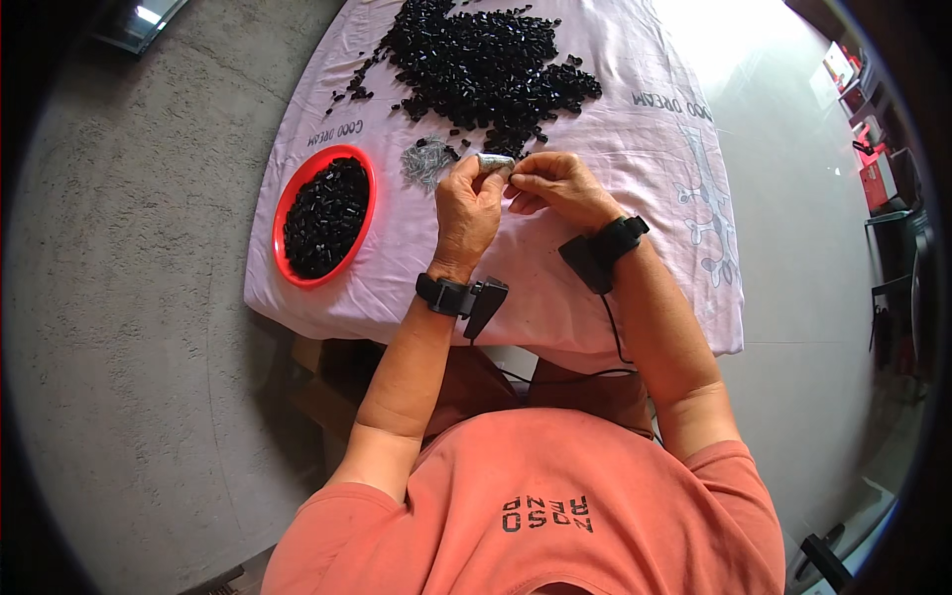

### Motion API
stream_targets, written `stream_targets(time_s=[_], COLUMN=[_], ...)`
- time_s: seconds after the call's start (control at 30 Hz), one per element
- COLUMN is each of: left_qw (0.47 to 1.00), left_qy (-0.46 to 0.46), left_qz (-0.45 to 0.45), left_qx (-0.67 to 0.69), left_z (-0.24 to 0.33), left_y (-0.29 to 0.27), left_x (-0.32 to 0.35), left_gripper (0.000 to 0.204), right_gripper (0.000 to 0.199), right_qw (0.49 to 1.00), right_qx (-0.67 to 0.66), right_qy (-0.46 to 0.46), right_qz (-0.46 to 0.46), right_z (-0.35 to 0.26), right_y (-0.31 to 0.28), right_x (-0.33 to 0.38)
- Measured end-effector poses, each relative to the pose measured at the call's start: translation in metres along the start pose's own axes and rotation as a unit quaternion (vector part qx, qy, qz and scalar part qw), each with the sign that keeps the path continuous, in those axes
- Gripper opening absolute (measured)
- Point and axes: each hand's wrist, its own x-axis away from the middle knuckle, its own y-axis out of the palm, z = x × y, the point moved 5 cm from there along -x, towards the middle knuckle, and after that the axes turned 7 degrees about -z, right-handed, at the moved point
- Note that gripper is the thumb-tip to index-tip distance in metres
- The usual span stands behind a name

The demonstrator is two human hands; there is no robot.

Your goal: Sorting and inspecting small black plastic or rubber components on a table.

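Over the middle of the cloth-covered table, my left hand [468, 212] and my right hand [563, 186] meet at the fingertips. A silvery-grey wrap [495, 162] covers the left index finger. Both hands are closed in a pinch, and something small and dark shows where they meet; its kind is too small to tell. Just left of my left fingers lies a little pile of thin, silvery pin-like pieces [426, 162]. Beyond my hands spreads a large heap of small, shiny black pieces [476, 64]. More black pieces [325, 218] fill a red bowl [279, 238] on the left.
A pale pink printed cloth [654, 288] covers the table. Each wrist wears a black strap with a device, and a cable [611, 322] hangs from the right one. Grey floor [149, 297] lies at the left. Red items [875, 183] and dark furniture stand far right.
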Motion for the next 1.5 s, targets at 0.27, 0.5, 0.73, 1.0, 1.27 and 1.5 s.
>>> stream_targets(time_s=[0.27, 0.5, 0.73, 1.0, 1.27, 1.5], left_qw=[0.990, 0.978, 0.995, 0.988, 0.988, 0.983], left_qy=[-0.055, -0.082, 0.034, 0.075, 0.079, 0.094], left_qz=[-0.001, 0.013, 0.065, 0.070, 0.055, 0.063], left_qx=[0.127, 0.190, -0.070, -0.115, -0.123, -0.146], left_z=[-0.002, -0.009, 0.012, 0.020, 0.025, 0.027], left_y=[0.003, 0.006, 0.003, 0.008, 0.009, 0.009], left_x=[0.003, 0.004, 0.003, -0.003, -0.007, -0.006], left_gripper=[0.008, 0.008, 0.009, 0.008, 0.005, 0.005], right_gripper=[0.017, 0.018, 0.018, 0.019, 0.019, 0.019], right_qw=[0.999, 0.997, 0.995, 0.992, 0.990, 0.989], right_qx=[-0.047, -0.079, -0.091, -0.101, -0.122, -0.140], right_qy=[0.002, -0.005, -0.015, -0.014, -0.020, -0.023], right_qz=[0.014, 0.022, 0.043, 0.068, 0.059, 0.045], right_z=[0.004, 0.005, 0.006, 0.002, 0.005, 0.007], right_y=[-0.002, -0.003, -0.007, -0.012, -0.012, -0.012], right_x=[-0.001, -0.001, -0.001, 0.001, 0.000, -0.002])
